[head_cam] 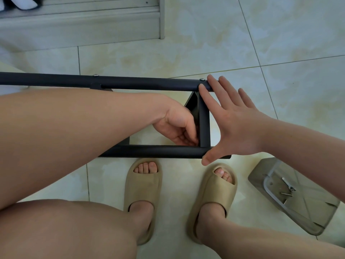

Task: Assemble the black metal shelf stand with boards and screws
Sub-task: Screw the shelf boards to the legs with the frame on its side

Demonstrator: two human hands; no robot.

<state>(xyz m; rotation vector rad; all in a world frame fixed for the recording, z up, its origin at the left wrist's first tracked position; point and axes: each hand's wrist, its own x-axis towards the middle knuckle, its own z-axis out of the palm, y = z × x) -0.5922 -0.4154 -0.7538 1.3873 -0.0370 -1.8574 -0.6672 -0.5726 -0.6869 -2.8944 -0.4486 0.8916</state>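
A clear plastic tray (306, 219) was seen on the floor at lower right, with small metal parts (287, 186) lying in it; their exact kind could not be told. The black metal frame (130, 83), made of matte round tubes, was held low over the floor in front of the knees: a long far tube, a near tube (158, 151), and a short cross tube (204, 124) joining them. Two screw heads (202, 79) were noted on top of the far tube. The right grip (229, 120) was released and spread flat, with fingertips on the far tube's end and the thumb on the near tube's end. The left grip (177, 126) was curled in at the cross-tube joint; what it pinched, if anything, could not be told. Tan foam slippers (142, 186) were planted just below the near tube. Glossy cream marbled floor tiles (242, 43) extended beyond the frame to a grey ribbed skirting (80, 25).
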